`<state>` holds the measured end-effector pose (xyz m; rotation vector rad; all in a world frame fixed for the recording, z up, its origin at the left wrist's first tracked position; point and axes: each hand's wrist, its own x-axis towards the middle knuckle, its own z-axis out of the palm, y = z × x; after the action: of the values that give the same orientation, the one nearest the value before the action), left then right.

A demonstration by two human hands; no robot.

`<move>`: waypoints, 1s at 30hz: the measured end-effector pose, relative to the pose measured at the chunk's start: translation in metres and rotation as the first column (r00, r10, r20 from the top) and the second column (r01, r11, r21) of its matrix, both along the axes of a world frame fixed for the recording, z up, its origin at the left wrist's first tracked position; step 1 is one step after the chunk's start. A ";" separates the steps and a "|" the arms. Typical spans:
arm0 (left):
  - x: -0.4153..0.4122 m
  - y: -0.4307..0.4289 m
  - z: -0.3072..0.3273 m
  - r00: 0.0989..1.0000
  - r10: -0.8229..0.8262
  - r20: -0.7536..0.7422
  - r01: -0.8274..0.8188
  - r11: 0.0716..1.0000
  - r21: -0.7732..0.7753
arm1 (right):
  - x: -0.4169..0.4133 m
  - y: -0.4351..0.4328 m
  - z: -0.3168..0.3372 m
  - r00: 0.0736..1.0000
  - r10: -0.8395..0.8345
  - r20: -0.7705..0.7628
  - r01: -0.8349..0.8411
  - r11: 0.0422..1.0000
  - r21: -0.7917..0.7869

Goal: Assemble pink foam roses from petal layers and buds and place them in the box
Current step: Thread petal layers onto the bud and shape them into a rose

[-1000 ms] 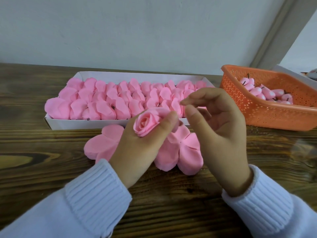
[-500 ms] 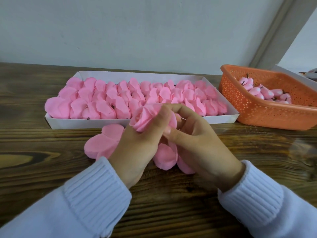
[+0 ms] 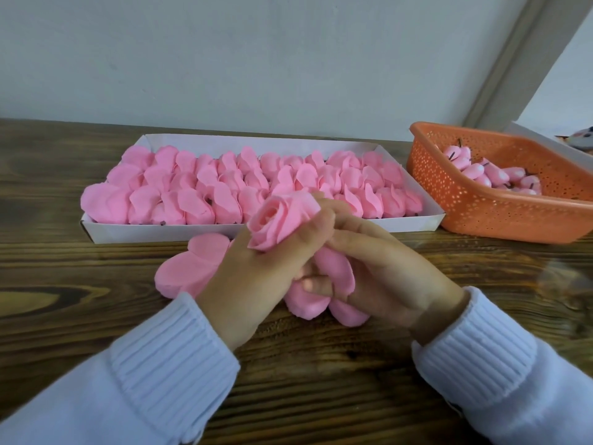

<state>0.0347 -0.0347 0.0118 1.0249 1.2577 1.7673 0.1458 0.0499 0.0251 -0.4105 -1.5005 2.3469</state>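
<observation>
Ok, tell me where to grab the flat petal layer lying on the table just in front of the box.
Pinch the flat petal layer by its rounded outer lobe on the left, coming in from the left. It lies flat on the table with that edge free, while its right part is hidden behind the left hand, which holds the rose. Probably slide a fingertip under first.

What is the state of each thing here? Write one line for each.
Rose: gripped by left hand, above table.
Petal layer: gripped by right hand, below the rose.
Spare petal layer: lying flat on table.
Box: open, packed with finished roses.
Basket: open, holding buds.
</observation>
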 end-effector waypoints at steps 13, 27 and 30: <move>-0.002 -0.002 0.001 0.986 0.125 -0.106 -0.131 0.990 -0.053 | -0.001 -0.005 0.004 0.819 -0.482 -0.312 0.573 0.707 0.413; -0.004 0.000 -0.005 0.921 -0.136 -0.365 0.162 0.986 0.041 | 0.002 -0.008 0.001 0.756 -0.428 -0.495 0.650 0.576 0.496; -0.004 0.001 -0.003 0.936 -0.104 -0.336 0.120 0.992 0.026 | 0.004 -0.011 0.005 0.753 -0.327 -0.571 0.640 0.566 0.519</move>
<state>0.0308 -0.0341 0.0087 1.4417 1.3346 1.5847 0.1501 0.0390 0.0297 -0.0903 -1.6253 1.1827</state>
